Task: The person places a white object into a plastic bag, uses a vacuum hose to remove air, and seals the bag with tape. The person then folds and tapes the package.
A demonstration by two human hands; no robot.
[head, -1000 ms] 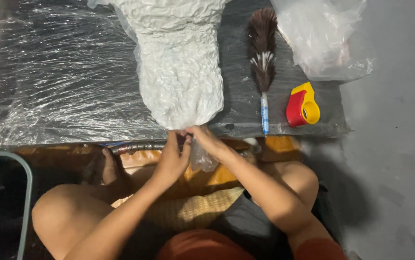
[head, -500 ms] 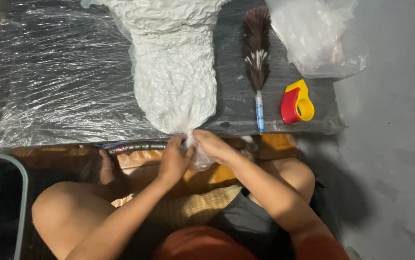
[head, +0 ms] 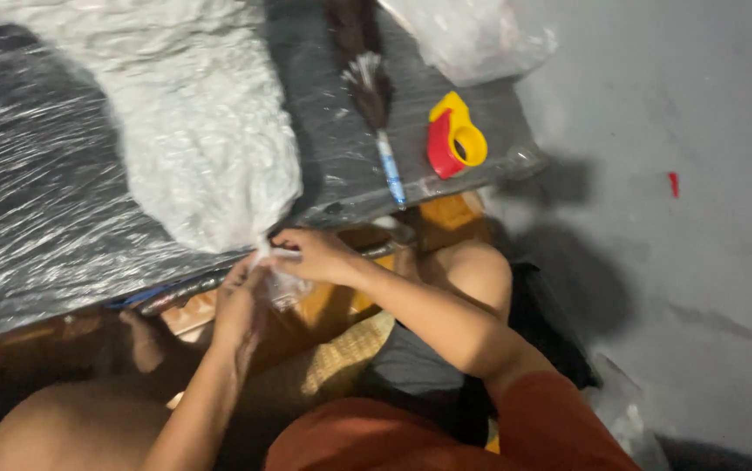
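Note:
A big white bundle wrapped in crinkled plastic (head: 193, 139) lies on a low table covered with clear plastic film (head: 36, 227). Its gathered neck hangs over the table's near edge. My left hand (head: 241, 301) and my right hand (head: 310, 255) both pinch that twisted plastic neck, fingers closed around it, right hand just above and to the right of the left. My knees and legs show below.
A feather duster with a blue handle (head: 376, 105) lies on the table beside the bundle. A red and yellow tape dispenser (head: 452, 135) sits near the table's right corner. A clear plastic bag (head: 472, 35) lies behind it. Grey floor (head: 672, 262) spreads to the right.
The view has swung and tilted, so the table now slants. Both hands stay at the bundle's neck, with the right hand shifted slightly over the left.

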